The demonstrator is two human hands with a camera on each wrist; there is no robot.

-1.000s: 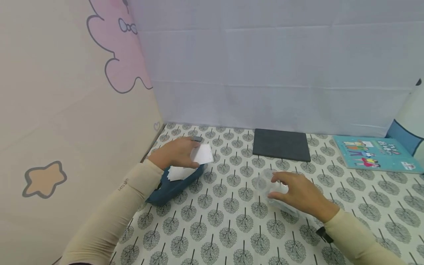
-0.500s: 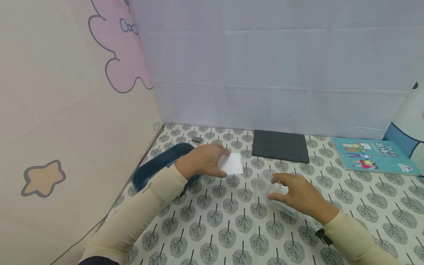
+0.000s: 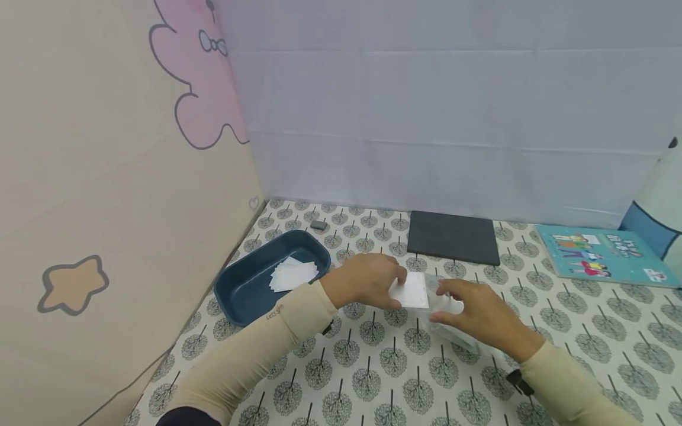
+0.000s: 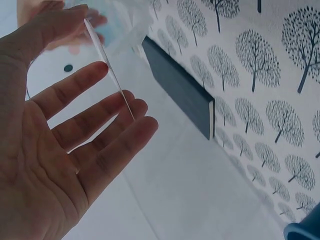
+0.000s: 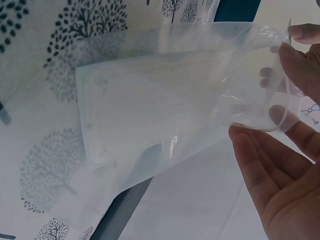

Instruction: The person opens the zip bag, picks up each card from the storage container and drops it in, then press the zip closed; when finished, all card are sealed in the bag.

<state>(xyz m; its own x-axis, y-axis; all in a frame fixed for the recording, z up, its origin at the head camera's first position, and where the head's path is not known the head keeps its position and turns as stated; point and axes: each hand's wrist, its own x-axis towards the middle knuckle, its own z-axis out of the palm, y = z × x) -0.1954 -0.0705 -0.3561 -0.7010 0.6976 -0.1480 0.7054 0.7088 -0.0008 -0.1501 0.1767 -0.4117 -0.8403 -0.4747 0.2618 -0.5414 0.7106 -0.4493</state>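
Observation:
My left hand [image 3: 367, 281] pinches a white card [image 3: 412, 290] by its edge, with the thumb on one side and fingertips on the other. The card's far end is at the mouth of a clear plastic bag [image 3: 455, 338]. My right hand [image 3: 485, 313] holds that bag's mouth spread between thumb and fingers. Through the film, the right wrist view shows a stack of white cards [image 5: 145, 100] lying inside the bag. Further left stands a dark blue tray [image 3: 234, 307] with several loose white cards [image 3: 293, 275] in it. How deep the held card reaches is unclear.
A small grey block [image 3: 318, 225] lies behind the tray. Towards the back is a black notebook [image 3: 453, 236], with a teal illustrated book [image 3: 607, 254] to its right. Cloth-covered walls rise at the left and back. The tablecloth [image 3: 341, 367] has a tree print.
My left hand has carried the white card rightwards from over the blue tray to the bag's mouth, uncovering the tray and grey block. The right hand has stayed in place holding the bag.

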